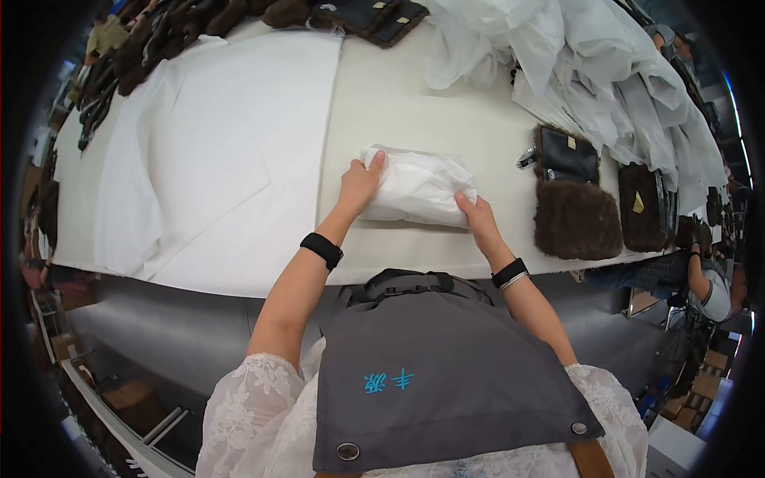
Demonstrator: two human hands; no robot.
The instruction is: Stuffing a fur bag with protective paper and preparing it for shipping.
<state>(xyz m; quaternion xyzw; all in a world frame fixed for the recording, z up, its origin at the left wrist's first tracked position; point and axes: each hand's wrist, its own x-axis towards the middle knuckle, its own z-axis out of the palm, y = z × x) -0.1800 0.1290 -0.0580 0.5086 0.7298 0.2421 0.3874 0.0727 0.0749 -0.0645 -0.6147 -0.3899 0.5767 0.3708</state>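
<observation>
Between my two hands is a bundle wrapped in thin white paper (421, 185), low over the cream table cover (382, 119). My left hand (361, 182) grips its left end, thumb on top. At the right end, my right hand (481, 221) holds the lower corner with the thumb over the wrap. The wrapping hides whatever is inside. Left of the bundle lies a stack of large white paper sheets (239, 149), its left side creased and folded. A brown fur piece (578, 220) and a black panel with fur trim (568, 158) lie to the right.
Crumpled white translucent bags (597, 66) heap up at the back right. Another brown fur piece (640, 209) sits near the right edge. Dark fur items (143, 66) line the far left, and black panels (382, 21) the back. A person (711, 287) is at the right.
</observation>
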